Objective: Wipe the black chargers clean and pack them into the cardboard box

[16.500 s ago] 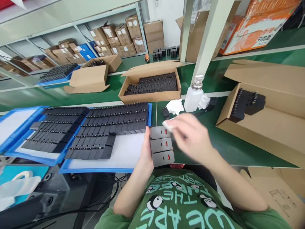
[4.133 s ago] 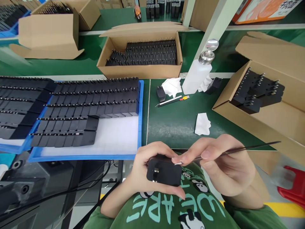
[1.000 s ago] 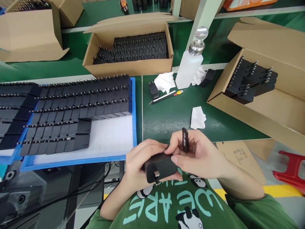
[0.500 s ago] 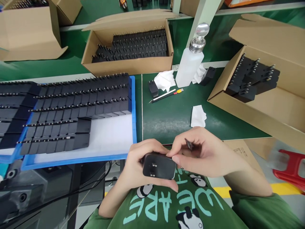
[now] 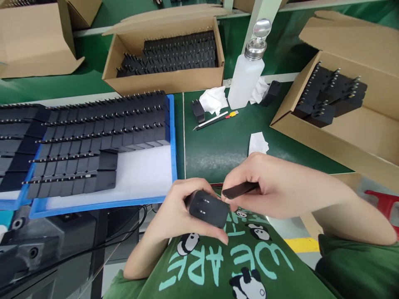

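My left hand (image 5: 177, 211) is wrapped round a black plug adapter (image 5: 208, 209), held in front of my shirt with its two metal prongs facing up towards me. In my right hand (image 5: 271, 187) is a thin, dark, flat tool (image 5: 240, 190); its exact kind is hard to make out. The fingertips of this hand are at the adapter's right edge, close to or touching it. Whether the tool itself meets the adapter does not show clearly.
A blue-rimmed tray (image 5: 173, 145) with rows of black adapters lies left. Cardboard boxes of adapters stand at the back (image 5: 168, 83) and right (image 5: 311, 145). Between them are a white pump bottle (image 5: 245, 83), crumpled tissues (image 5: 213, 99), a pen-like tool (image 5: 212, 120) and loose adapters (image 5: 198, 111).
My right hand has turned, so the dark tool now points left above the adapter. The adapter has tilted in my left hand. The whole view has shifted slightly.
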A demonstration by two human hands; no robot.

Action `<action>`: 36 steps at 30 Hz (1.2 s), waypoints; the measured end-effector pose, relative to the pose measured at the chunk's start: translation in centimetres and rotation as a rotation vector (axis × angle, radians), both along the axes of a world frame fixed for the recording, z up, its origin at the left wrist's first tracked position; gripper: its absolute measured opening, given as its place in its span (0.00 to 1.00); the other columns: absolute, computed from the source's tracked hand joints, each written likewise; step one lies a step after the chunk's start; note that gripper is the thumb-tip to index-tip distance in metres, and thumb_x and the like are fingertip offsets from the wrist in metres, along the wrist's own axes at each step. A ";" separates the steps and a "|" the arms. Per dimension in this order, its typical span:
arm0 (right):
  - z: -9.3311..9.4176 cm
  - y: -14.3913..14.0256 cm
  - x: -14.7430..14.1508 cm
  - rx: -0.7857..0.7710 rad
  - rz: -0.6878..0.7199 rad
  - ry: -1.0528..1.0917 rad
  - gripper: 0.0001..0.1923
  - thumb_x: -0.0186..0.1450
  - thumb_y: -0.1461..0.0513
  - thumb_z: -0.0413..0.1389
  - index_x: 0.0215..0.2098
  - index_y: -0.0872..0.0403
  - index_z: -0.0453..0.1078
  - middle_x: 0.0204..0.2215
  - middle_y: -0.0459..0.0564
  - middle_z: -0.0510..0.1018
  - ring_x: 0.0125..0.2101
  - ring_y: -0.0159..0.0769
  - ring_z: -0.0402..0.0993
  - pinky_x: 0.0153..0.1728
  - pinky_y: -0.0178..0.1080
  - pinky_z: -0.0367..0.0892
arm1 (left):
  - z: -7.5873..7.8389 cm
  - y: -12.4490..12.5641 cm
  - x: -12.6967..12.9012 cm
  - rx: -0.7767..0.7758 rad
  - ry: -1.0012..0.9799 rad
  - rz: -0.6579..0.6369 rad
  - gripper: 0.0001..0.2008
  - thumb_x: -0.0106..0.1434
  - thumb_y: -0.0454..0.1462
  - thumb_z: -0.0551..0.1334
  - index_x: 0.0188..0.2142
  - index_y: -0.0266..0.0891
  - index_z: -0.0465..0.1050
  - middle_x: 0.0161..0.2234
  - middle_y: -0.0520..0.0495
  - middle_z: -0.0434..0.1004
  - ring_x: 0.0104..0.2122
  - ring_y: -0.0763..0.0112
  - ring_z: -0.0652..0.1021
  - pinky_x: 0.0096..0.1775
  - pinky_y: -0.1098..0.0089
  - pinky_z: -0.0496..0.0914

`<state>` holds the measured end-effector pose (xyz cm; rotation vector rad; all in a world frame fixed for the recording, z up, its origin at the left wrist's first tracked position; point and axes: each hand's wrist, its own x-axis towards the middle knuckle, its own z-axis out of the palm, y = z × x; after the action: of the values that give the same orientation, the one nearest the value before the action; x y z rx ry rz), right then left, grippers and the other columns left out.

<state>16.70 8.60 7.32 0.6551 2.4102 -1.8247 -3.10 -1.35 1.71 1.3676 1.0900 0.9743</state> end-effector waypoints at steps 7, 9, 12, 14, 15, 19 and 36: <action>0.5 -0.3 0.1 0.233 0.053 -0.033 0.10 0.60 0.71 0.52 0.24 0.53 0.70 0.15 0.39 0.66 0.16 0.25 0.59 0.18 0.32 0.54 | 0.0 -0.2 -0.3 -0.066 0.037 -0.025 0.23 0.38 0.44 0.80 0.27 0.37 0.73 0.22 0.54 0.69 0.23 0.76 0.65 0.23 0.74 0.59; 0.6 -0.5 0.1 0.291 0.054 -0.065 0.11 0.59 0.71 0.52 0.23 0.53 0.69 0.15 0.40 0.66 0.15 0.25 0.60 0.18 0.32 0.54 | 0.0 -0.2 -0.2 -0.090 0.047 -0.030 0.23 0.38 0.44 0.80 0.28 0.37 0.73 0.22 0.55 0.68 0.23 0.76 0.64 0.23 0.75 0.58; 0.8 -1.1 -0.1 0.428 0.069 -0.111 0.10 0.57 0.72 0.55 0.21 0.54 0.66 0.16 0.42 0.67 0.16 0.27 0.62 0.16 0.33 0.50 | 0.0 -0.2 0.0 -0.139 0.053 -0.037 0.23 0.38 0.45 0.80 0.28 0.37 0.73 0.22 0.56 0.67 0.23 0.76 0.63 0.23 0.74 0.57; 1.0 -1.4 -0.4 0.531 0.105 -0.143 0.12 0.57 0.70 0.57 0.19 0.54 0.64 0.15 0.43 0.67 0.16 0.28 0.63 0.15 0.34 0.48 | 0.0 -0.1 0.2 -0.163 0.049 -0.035 0.23 0.38 0.45 0.80 0.26 0.37 0.72 0.21 0.56 0.66 0.23 0.76 0.62 0.23 0.74 0.55; 1.1 -1.5 -0.6 0.577 0.128 -0.156 0.13 0.57 0.70 0.58 0.19 0.54 0.63 0.15 0.43 0.67 0.16 0.28 0.63 0.16 0.34 0.47 | 0.0 -0.1 0.3 -0.170 0.045 -0.034 0.23 0.38 0.45 0.80 0.25 0.37 0.71 0.20 0.57 0.65 0.23 0.77 0.61 0.22 0.75 0.55; 1.3 -1.3 -0.7 0.666 0.132 -0.151 0.12 0.57 0.70 0.60 0.21 0.55 0.63 0.16 0.43 0.67 0.16 0.27 0.61 0.16 0.35 0.46 | 0.0 0.0 0.3 -0.146 0.035 -0.037 0.24 0.38 0.45 0.80 0.25 0.37 0.70 0.21 0.57 0.64 0.23 0.77 0.61 0.22 0.75 0.55; -5.1 -5.1 0.6 0.693 -0.403 0.641 0.22 0.68 0.63 0.59 0.59 0.60 0.64 0.45 0.57 0.74 0.43 0.36 0.75 0.39 0.36 0.76 | 1.1 0.3 -0.6 0.992 0.486 0.133 0.15 0.61 0.32 0.64 0.48 0.36 0.70 0.43 0.40 0.73 0.46 0.59 0.77 0.46 0.55 0.77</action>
<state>17.26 3.47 2.24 0.7022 3.6429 -1.4084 -3.66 -1.03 2.84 2.4523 1.0830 1.4123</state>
